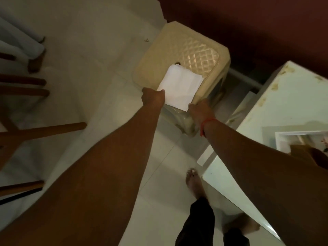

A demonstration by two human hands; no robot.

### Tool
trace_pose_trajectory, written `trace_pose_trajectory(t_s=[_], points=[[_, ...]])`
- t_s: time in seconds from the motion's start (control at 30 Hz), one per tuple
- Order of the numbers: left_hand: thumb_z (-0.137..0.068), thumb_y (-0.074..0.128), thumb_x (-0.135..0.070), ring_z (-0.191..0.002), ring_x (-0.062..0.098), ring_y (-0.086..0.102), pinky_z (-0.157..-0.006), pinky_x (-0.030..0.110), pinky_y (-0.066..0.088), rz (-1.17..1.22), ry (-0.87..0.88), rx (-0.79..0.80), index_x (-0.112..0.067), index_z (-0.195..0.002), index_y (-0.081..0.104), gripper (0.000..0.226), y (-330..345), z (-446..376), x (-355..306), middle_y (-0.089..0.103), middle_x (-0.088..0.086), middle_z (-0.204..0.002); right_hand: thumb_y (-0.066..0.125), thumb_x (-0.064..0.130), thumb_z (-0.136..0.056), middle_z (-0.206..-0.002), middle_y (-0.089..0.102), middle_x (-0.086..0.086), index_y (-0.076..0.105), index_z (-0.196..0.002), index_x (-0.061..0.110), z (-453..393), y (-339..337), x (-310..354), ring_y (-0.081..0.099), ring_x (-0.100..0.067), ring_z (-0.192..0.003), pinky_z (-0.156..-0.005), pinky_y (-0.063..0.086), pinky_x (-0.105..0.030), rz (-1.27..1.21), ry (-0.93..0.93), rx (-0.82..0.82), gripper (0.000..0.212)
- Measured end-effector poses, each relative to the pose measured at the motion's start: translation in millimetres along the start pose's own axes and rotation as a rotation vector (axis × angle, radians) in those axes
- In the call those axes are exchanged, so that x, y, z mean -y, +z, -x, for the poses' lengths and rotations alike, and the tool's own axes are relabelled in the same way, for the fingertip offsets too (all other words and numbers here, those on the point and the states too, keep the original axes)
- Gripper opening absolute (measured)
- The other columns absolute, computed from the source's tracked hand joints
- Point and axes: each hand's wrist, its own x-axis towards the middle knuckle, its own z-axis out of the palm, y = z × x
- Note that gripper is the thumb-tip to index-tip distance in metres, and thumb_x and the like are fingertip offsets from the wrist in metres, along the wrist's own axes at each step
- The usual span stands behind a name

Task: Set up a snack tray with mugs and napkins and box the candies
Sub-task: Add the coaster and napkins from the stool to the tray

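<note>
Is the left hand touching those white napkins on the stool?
Touching: the head view shows the left hand closed on the corner of the napkins.

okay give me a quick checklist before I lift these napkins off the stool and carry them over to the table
1. Left hand on the napkins: ok, pinching the near left corner.
2. Right hand on the napkins: not ok, it grips the stool edge.
3. Stack squared: not ok, back sheets fanned out.
4. Floor path past the bare foot: ok, bare tiles.
5. Free spot on the table: ok.
6. Tray ready: cannot tell.
</note>
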Motion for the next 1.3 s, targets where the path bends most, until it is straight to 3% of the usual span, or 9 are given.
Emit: trace_pose_trajectory(t_s=[0.07,0.17,0.27,0.43,0.67,0.8,0.97,1.17,1.3], points=[[-0.084,0.073,-0.023,-0.114,0.039,0.06,-0.091,0.049,0.056,-0.067,0.031,0.028,0.002,-0.133,0.041,0.064,-0.3,-5.8,2.3,0.053,0.021,-0.133,0.056,0.02,-0.093,-0.124,0.059,-0.017,0.044,-0.13,0.0,-5.5,7.2,-1.3,0.06,-0.033,-0.11,-0.094,0.051,-0.038,-0.027,0.019,-0.048,0.044],[-0.085,0.07,-0.015,-0.108,0.039,0.063,-0.088,0.049,0.057,-0.058,0.064,0.072,0.003,-0.124,0.046,0.05,6.6,-4.9,12.9,0.056,0.022,-0.127,0.054,0.021,-0.092,-0.11,0.063,-0.017,0.049,-0.123,0.0,-8.9,11.8,-8.1,0.064,-0.034,-0.098,-0.086,0.054,-0.044,-0.112,0.043,-0.049,0.038],[-0.087,0.065,-0.014,-0.099,0.036,0.067,-0.084,0.049,0.059,0.039,0.065,0.15,0.004,-0.116,0.054,0.036,17.4,8.8,29.2,0.062,0.023,-0.117,0.053,0.034,-0.097,-0.118,0.063,-0.015,0.046,-0.121,0.008,-7.5,9.6,-18.5,0.066,-0.036,-0.102,-0.091,0.056,-0.051,-0.222,0.071,-0.091,0.036],[-0.089,0.067,-0.012,-0.083,0.019,0.069,-0.072,0.034,0.062,0.33,-0.055,0.348,-0.015,-0.097,0.057,0.014,29.3,51.9,55.3,0.066,0.005,-0.097,0.063,0.037,-0.093,-0.112,0.066,-0.004,0.052,-0.126,0.017,-3.7,-5.7,-34.0,0.068,-0.025,-0.096,-0.063,0.063,-0.036,-0.633,0.15,-0.091,0.04],[-0.091,0.066,-0.026,-0.086,0.019,0.068,-0.075,0.038,0.061,0.445,-0.243,0.532,-0.015,-0.11,0.06,0.022,35.0,89.4,80.8,0.067,0.008,-0.096,0.063,0.018,-0.092,-0.118,0.066,-0.008,0.06,-0.123,0.016,-0.4,-49.2,-53.7,0.063,-0.032,-0.108,-0.091,0.056,-0.053,-0.486,0.068,0.033,0.031],[-0.089,0.068,-0.039,-0.108,0.032,0.069,-0.083,0.046,0.059,0.593,-0.351,0.679,-0.013,-0.122,0.064,0.042,43.6,107.9,87.5,0.072,0.016,-0.115,0.065,0.018,-0.091,-0.122,0.067,-0.01,0.061,-0.125,0.016,25.3,-85.2,-77.7,0.064,-0.034,-0.11,-0.088,0.057,-0.052,-0.626,0.062,0.182,0.034],[-0.089,0.068,-0.035,-0.113,0.034,0.066,-0.087,0.049,0.058,0.624,-0.323,0.794,-0.011,-0.132,0.055,0.05,67.4,152.6,93.9,0.069,0.015,-0.124,0.062,0.013,-0.093,-0.12,0.07,-0.01,0.064,-0.121,0.013,70.6,-130.5,-123.6,0.065,-0.034,-0.111,-0.08,0.059,-0.044,-0.724,0.123,0.233,0.028],[-0.091,0.066,-0.031,-0.097,0.019,0.068,-0.082,0.042,0.06,0.198,-0.06,0.599,-0.027,-0.103,0.065,0.013,105.8,229.4,96.5,0.072,0.0,-0.11,0.056,0.02,-0.095,-0.113,0.068,-0.003,0.066,-0.115,0.018,123.2,-179.6,-163.2,0.063,-0.023,-0.103,-0.089,0.056,-0.044,-0.035,-0.05,-0.216,0.022],[-0.097,0.052,-0.043,-0.088,0.013,0.063,-0.076,0.031,0.057,-0.111,0.152,0.459,-0.027,-0.108,0.057,0.021,131.0,282.9,93.1,0.064,-0.005,-0.101,0.059,0.014,-0.092,-0.105,0.069,-0.009,0.068,-0.115,0.013,157.4,-201.9,-167.5,0.066,-0.025,-0.093,-0.083,0.052,-0.032,0.45,-0.395,-0.423,0.024]])
